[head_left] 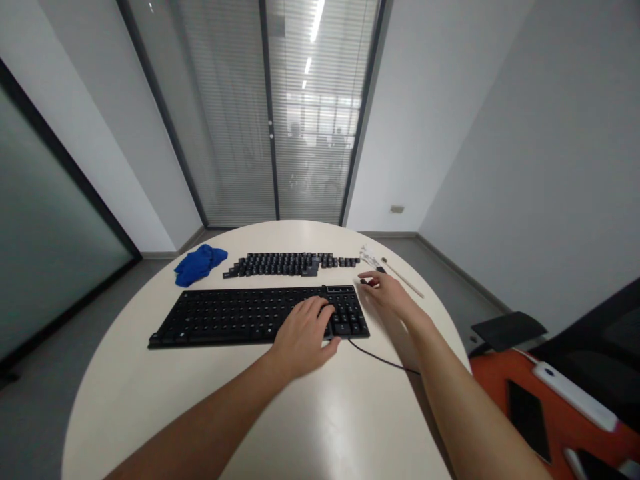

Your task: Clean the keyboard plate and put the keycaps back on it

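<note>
A black keyboard frame with its keycaps off lies across the round cream table. My left hand rests flat on its right part, fingers spread. Beyond it, rows of loose black keycaps are laid out. My right hand is just right of the keyboard, its fingertips on a small dark object that looks like a keycap; whether it is gripped is unclear.
A blue cloth lies at the table's far left. A thin stick and a small clear plastic piece lie at the far right. The keyboard's cable runs off to the right. An orange chair seat holds phones.
</note>
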Demonstrator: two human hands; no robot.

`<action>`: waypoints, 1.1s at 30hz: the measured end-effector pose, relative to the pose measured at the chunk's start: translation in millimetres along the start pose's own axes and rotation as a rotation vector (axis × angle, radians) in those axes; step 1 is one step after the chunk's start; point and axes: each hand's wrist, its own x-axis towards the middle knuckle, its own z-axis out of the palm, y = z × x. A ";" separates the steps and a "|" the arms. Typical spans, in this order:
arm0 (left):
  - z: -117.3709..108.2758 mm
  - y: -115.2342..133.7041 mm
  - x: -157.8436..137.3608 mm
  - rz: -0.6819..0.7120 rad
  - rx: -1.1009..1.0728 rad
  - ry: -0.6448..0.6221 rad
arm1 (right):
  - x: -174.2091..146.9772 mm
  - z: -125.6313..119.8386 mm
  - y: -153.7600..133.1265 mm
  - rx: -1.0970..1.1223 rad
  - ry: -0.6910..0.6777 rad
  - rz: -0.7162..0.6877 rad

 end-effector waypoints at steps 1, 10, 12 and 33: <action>-0.6 0.4 0.4 -0.001 0.000 0.000 | 0.3 -1.5 1.3 0.068 -0.042 -0.016; -4.4 1.6 1.4 -0.005 -0.014 -0.013 | -11.4 -20.7 -3.8 0.408 -0.396 0.022; -4.1 1.5 1.3 -0.005 -0.014 -0.007 | -14.1 -21.8 -6.1 0.418 -0.425 0.056; -3.6 2.5 2.3 -0.003 -0.008 -0.008 | -12.1 -2.5 -14.2 0.400 -0.391 0.012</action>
